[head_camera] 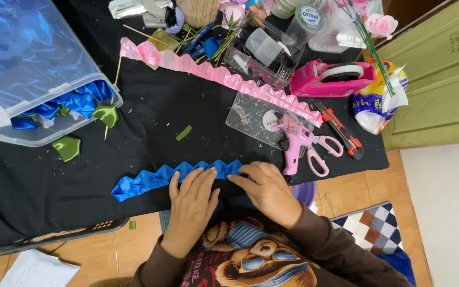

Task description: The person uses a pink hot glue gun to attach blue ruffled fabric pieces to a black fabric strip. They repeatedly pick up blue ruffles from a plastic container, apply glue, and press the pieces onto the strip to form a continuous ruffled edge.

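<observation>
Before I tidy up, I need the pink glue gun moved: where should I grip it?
Probably by the handle of the pink glue gun, coming from the table's near edge: the handle points toward that edge and lies clear, while the scissors crowd its right side.

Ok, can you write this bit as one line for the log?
left hand: pressing blue folded ribbon | right hand: on ribbon's right end | pink glue gun, scissors beside | pink ribbon behind

A white-yellow-blue bag (376, 101) lies beside the pink tape dispenser (331, 78).
</observation>
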